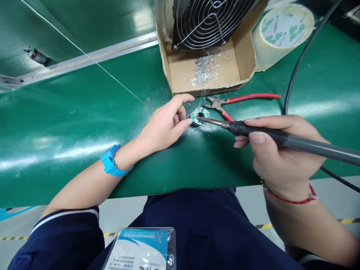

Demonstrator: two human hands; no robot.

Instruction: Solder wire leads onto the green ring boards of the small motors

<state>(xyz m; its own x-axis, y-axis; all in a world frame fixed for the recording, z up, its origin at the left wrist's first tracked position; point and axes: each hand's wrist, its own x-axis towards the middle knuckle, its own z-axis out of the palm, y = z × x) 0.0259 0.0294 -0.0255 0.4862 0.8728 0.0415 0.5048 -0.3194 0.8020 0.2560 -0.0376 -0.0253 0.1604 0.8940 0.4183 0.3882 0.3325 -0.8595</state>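
Observation:
In my right hand (287,153) is a soldering iron (260,133), gripped by its dark handle. Its tip touches a small round green circuit board (199,115) on top of a dark cylindrical part, close to the board's centre opening. My left hand (168,122), with a blue watch on its wrist, lies just left of the board. Its fingers are curled around a thin solder wire (118,80), which comes down from the upper left; a short end shows near the board. The thumb tip is at the board's edge.
Red-handled cutters (218,103) lie open behind the board. Beyond stands a cardboard box (180,78) holding a fan (210,22) and clipped wire bits (204,69). A tape roll (282,33) and black cable (295,71) are at right. Another motor-like part (38,56) sits far left.

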